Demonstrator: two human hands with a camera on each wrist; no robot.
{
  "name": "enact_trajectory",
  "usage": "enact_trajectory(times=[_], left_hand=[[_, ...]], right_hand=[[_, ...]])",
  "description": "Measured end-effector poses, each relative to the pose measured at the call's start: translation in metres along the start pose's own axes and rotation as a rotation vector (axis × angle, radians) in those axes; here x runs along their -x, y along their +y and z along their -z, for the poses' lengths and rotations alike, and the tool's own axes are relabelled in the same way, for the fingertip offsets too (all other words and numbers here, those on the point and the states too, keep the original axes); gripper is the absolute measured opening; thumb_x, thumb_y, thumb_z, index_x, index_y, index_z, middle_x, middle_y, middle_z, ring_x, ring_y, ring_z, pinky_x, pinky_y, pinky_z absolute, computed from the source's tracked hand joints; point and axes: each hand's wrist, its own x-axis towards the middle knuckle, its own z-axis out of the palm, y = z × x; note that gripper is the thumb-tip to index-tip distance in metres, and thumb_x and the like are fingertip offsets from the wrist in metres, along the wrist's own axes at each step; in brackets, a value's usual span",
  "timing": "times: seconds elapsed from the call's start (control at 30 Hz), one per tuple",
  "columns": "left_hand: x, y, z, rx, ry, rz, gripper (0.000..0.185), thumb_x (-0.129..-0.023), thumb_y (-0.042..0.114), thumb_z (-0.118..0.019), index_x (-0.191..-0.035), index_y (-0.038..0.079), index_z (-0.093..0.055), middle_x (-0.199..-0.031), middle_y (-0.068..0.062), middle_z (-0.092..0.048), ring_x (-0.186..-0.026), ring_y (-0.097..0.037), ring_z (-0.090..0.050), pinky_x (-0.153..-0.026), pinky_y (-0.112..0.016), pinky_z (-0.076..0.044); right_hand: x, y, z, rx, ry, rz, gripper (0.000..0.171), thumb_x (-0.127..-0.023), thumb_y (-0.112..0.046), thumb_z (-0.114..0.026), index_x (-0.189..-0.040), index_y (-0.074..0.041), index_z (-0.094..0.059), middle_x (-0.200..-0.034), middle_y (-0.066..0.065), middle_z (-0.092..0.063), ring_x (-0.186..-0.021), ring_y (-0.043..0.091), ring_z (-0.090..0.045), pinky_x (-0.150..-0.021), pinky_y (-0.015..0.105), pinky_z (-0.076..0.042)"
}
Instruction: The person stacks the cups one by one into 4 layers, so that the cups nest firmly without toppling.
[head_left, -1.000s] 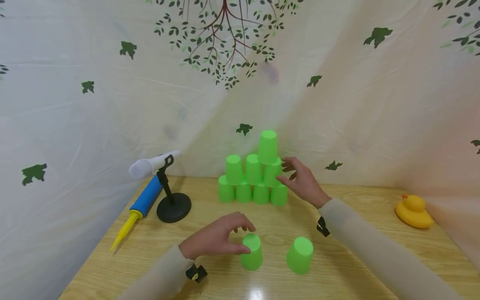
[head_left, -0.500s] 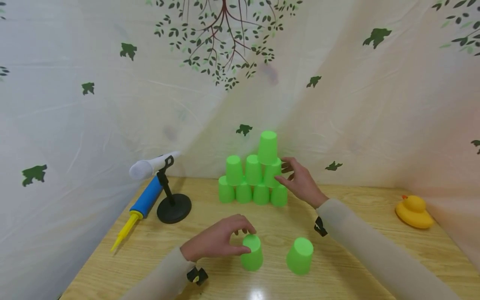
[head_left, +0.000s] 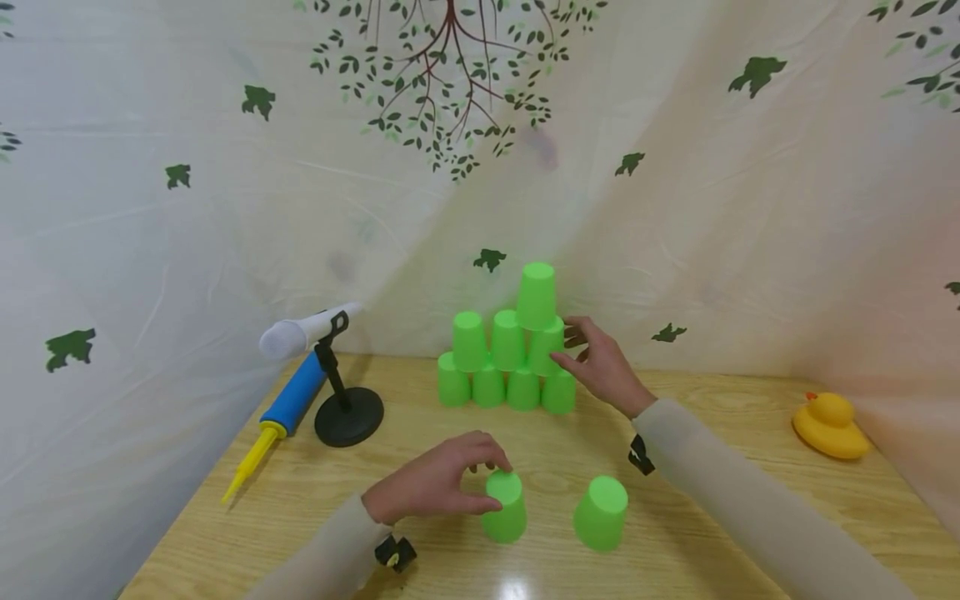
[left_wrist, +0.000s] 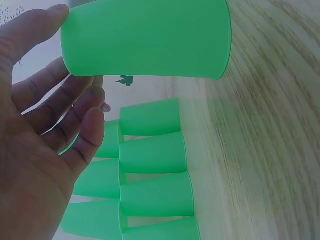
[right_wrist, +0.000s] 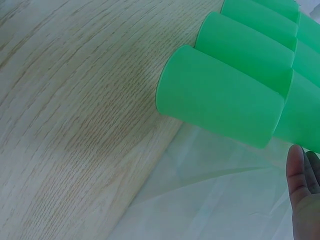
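Observation:
Green cups stand mouth-down in a pyramid (head_left: 510,358) at the back of the wooden table (head_left: 712,417), with one cup (head_left: 536,294) on top. My right hand (head_left: 566,343) is at the pyramid's right side, thumb and curled fingers round the right cup of the second row (head_left: 546,343). In the right wrist view only a fingertip (right_wrist: 299,185) shows beside the stacked cups (right_wrist: 225,100). Nearer me, my left hand (head_left: 480,479) grips a loose upturned green cup (head_left: 504,508), seen close in the left wrist view as cup (left_wrist: 150,37) and hand (left_wrist: 75,65). A second loose cup (head_left: 600,512) stands to its right, untouched.
A white microphone on a black stand (head_left: 348,412) and a blue and yellow hand pump (head_left: 288,404) lie at the back left. A yellow rubber duck (head_left: 828,425) sits at the far right. Leaf-print sheeting (head_left: 225,208) walls in the table.
Almost nothing has moved. My right hand has edged slightly left against the pyramid; my left hand stays on the loose cup.

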Motion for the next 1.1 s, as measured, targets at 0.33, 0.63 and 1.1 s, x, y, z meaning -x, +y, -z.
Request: enact_trajectory(times=[0.33, 0.63, 1.1], left_hand=[[0.001, 0.001, 0.004, 0.015, 0.056, 0.021, 0.032, -0.078, 0.038, -0.06, -0.105, 0.022, -0.055, -0.103, 0.012, -0.048, -0.092, -0.004, -0.045, -0.068, -0.024, -0.044], [-0.007, 0.003, 0.047, -0.1, 0.256, 0.042, 0.035, -0.077, 0.036, -0.062, -0.105, 0.016, -0.055, -0.1, 0.009, -0.05, -0.085, -0.006, -0.048, -0.069, -0.021, -0.042], [-0.04, 0.006, 0.132, -0.256, 0.659, 0.044, 0.034, -0.076, 0.031, -0.065, -0.101, 0.009, -0.059, -0.098, 0.002, -0.053, -0.08, -0.013, -0.049, -0.063, -0.024, -0.044]], right_hand=[[0.001, -0.001, 0.001, -0.007, 0.023, 0.001, 0.052, -0.078, -0.032, -0.062, -0.122, -0.016, -0.038, -0.101, 0.002, -0.052, -0.091, 0.019, -0.051, -0.069, 0.038, -0.045], [0.004, -0.001, 0.005, -0.009, 0.051, 0.046, 0.047, -0.078, -0.029, -0.062, -0.116, -0.009, -0.042, -0.103, 0.002, -0.051, -0.09, 0.018, -0.05, -0.065, 0.032, -0.044], [0.005, -0.002, 0.006, -0.028, 0.047, 0.048, 0.042, -0.078, -0.025, -0.064, -0.112, -0.011, -0.043, -0.102, 0.006, -0.052, -0.089, 0.02, -0.052, -0.066, 0.037, -0.045]])
